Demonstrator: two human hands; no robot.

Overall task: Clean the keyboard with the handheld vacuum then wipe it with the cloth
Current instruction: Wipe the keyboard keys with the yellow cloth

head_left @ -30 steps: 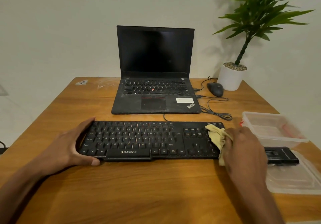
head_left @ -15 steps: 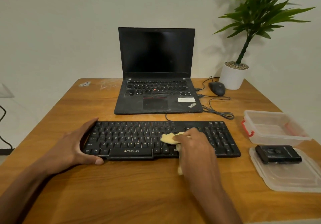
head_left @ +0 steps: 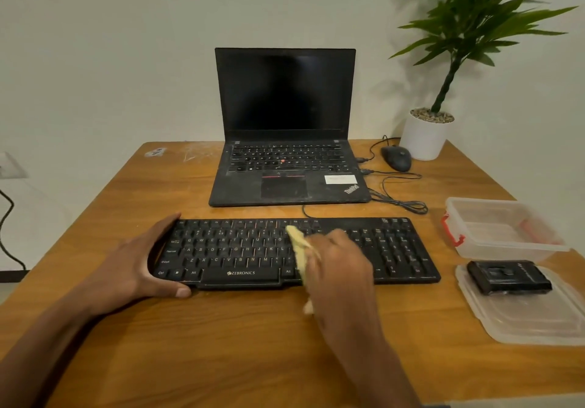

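Observation:
A black Zebronics keyboard [head_left: 240, 249] lies across the wooden table [head_left: 221, 344]. My left hand [head_left: 142, 262] grips its left end, thumb along the front edge. My right hand [head_left: 338, 262] holds a pale yellow cloth [head_left: 299, 246] and presses it on the keys near the keyboard's middle. A tail of the cloth hangs down past the front edge. The black handheld vacuum [head_left: 509, 276] lies on a clear plastic lid [head_left: 538, 322] at the right.
An open black laptop [head_left: 285, 161] stands behind the keyboard, with cables [head_left: 402, 198] and a mouse [head_left: 395, 157] to its right. A potted plant [head_left: 425, 135] occupies the far right corner. A clear plastic box [head_left: 506, 227] sits beyond the lid.
My right hand has swept the cloth from the keyboard's right end leftward to its middle. My left hand has stayed on the left end.

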